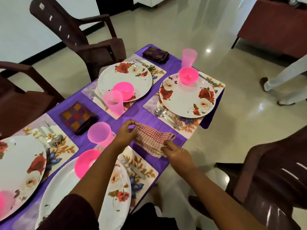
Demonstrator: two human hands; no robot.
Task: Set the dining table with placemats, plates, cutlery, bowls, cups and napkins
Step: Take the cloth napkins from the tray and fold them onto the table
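A red-and-white checked napkin [153, 138] lies on the purple tablecloth [146, 113] between two settings near the table's right edge. My left hand [127, 133] pinches its far left corner. My right hand [175, 153] grips its near right edge. Floral placemats carry white rose plates [187, 97], [124, 78], pink bowls [188, 78], [123, 90], [86, 161] and pink cups [189, 58], [113, 101], [99, 135]. Forks and knives [166, 116] lie beside the plates. Two dark checked napkins [77, 117], [156, 54] lie folded on the cloth.
Brown plastic chairs stand at the far left [79, 35], the left [20, 97] and the near right [274, 176]. Another person's feet and pale trouser legs [282, 87] are on the glossy floor at the right. A dark red sofa [274, 27] sits at the back right.
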